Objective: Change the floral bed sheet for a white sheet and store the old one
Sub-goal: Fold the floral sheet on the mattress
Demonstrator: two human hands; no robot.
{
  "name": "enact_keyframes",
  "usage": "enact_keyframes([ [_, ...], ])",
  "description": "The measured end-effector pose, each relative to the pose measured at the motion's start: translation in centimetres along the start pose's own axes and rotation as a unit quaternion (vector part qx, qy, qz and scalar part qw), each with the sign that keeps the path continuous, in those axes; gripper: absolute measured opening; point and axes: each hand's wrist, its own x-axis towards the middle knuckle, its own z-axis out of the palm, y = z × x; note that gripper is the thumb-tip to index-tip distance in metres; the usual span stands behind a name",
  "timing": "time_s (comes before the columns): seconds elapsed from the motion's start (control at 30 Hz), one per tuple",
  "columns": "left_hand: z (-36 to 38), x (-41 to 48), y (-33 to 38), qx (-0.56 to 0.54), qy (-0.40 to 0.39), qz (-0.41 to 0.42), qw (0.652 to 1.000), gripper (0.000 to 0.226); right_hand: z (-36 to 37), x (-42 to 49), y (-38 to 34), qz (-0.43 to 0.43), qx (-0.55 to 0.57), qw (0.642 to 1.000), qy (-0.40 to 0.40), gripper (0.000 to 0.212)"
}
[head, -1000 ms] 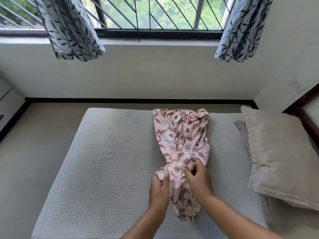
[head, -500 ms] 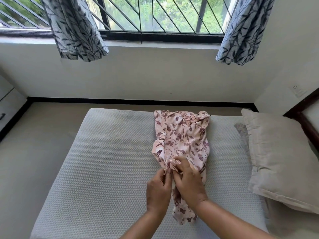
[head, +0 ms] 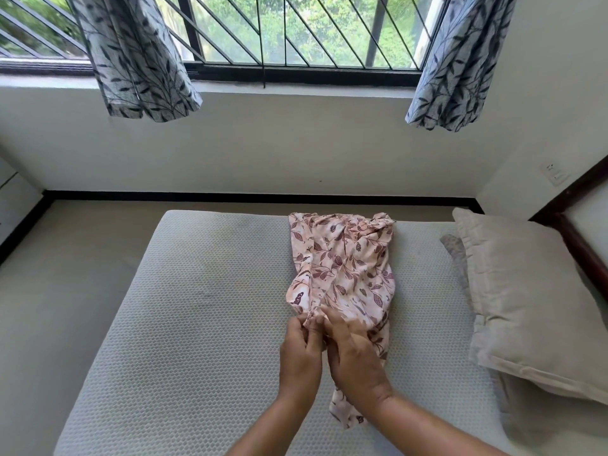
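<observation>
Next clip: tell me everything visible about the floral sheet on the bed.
The floral sheet is thin pink fabric printed with maroon leaves, bunched into a long, wrinkled strip. It lies on the grey textured mattress, running from its far edge toward the person. The left hand and right hand pinch a folded edge near its middle; its near end shows below the right wrist.

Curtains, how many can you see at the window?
2: the left curtain hangs over the left part of the window, the right curtain at its right end. Any beyond the picture's edges would be hidden.
</observation>
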Motion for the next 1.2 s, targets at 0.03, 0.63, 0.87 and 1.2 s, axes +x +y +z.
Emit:
enact_keyframes([
  [0.03,0.3,-0.2,0.3,-0.02,-0.012,-0.017,1.0,0.039,0.0,0.0,0.0,-0.008,-0.008,1.0,0.0,0.052],
  [0.63,7.6,-1.3,6.3,-0.151,-0.017,-0.092,0.984,0.025,-5.2,0.1,6.1,0.201,0.13,0.97,0.051,0.028],
  [0.87,9.8,-1.3,9.1,-0.22,0.033,-0.112,0.969,0.03,-9.2,-1.1,11.6,0.258,0.171,0.951,0.009,0.008],
  [1.2,5.7,0.4,9.7,-0.247,0.171,-0.106,0.948,0.035,-14.2,-2.0,21.0,0.248,-0.133,0.958,-0.044,0.013],
])
